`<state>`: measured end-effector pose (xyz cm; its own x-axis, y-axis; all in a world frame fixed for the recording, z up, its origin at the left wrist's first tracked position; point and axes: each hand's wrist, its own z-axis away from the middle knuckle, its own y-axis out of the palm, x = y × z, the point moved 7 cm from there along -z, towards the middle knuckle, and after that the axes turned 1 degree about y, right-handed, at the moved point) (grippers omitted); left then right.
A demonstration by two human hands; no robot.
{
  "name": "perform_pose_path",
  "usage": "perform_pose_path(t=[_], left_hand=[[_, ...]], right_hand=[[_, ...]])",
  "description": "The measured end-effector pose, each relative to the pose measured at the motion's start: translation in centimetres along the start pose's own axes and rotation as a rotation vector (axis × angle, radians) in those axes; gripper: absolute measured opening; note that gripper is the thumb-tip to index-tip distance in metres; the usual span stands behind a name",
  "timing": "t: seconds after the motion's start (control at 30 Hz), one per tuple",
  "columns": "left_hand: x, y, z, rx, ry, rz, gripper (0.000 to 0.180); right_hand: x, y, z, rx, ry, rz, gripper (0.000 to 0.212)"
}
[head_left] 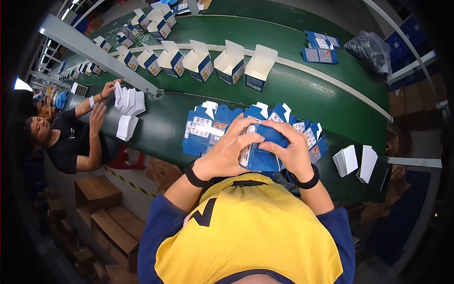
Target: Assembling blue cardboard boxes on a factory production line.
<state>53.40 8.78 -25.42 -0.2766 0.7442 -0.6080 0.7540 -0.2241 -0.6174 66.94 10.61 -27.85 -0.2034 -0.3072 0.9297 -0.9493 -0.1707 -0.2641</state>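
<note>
Between both hands is a blue printed folding carton [265,160], held just in front of my chest at the near table edge. My left hand [230,147] grips its left side, with thumb and forefinger bent over the top. On the opposite side my right hand [292,147] has its fingers along the far edge and its thumb on the blue panel. The two thumbs nearly meet. Flat blue cartons with white flaps [198,128] lie beside my left hand. More flat cartons [314,142] fan out behind and right of my right hand.
Opened blue-and-white boxes [231,66] stand in a row on the green conveyor [312,90]. White paper stacks [345,161] lie at right. A co-worker [71,137] at left handles white leaflets [128,102]. Flat cartons [320,54] and a plastic bag [369,49] lie far right.
</note>
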Motion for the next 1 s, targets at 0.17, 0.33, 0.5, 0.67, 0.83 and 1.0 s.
perform_pose_path(t=[0.17,0.33,0.5,0.67,0.83,1.0], left_hand=[[0.4,0.1,0.2,0.024,-0.050,0.053,0.085],[1.3,0.4,0.8,-0.057,-0.150,0.514,0.100],[1.2,3.2,0.1,-0.025,-0.219,0.345,0.115],[2.7,6.3,1.4,-0.140,-0.313,0.591,0.118],[2.7,4.7,0.7,0.074,-0.392,0.627,0.117],[1.6,0.5,-0.5,-0.083,0.068,-0.061,0.090]], right_hand=[[0.4,0.0,-0.3,-0.009,-0.088,0.098,0.038],[-0.9,-0.3,0.4,0.124,0.113,-0.205,0.032],[-0.1,-0.9,1.6,-0.074,0.056,-0.303,0.062],[0.8,-1.7,1.5,-0.107,-0.065,-0.277,0.083],[-0.7,-2.3,0.2,-0.187,-0.218,-0.459,0.085],[-4.6,-0.8,-0.8,-0.037,0.244,-0.756,0.079]])
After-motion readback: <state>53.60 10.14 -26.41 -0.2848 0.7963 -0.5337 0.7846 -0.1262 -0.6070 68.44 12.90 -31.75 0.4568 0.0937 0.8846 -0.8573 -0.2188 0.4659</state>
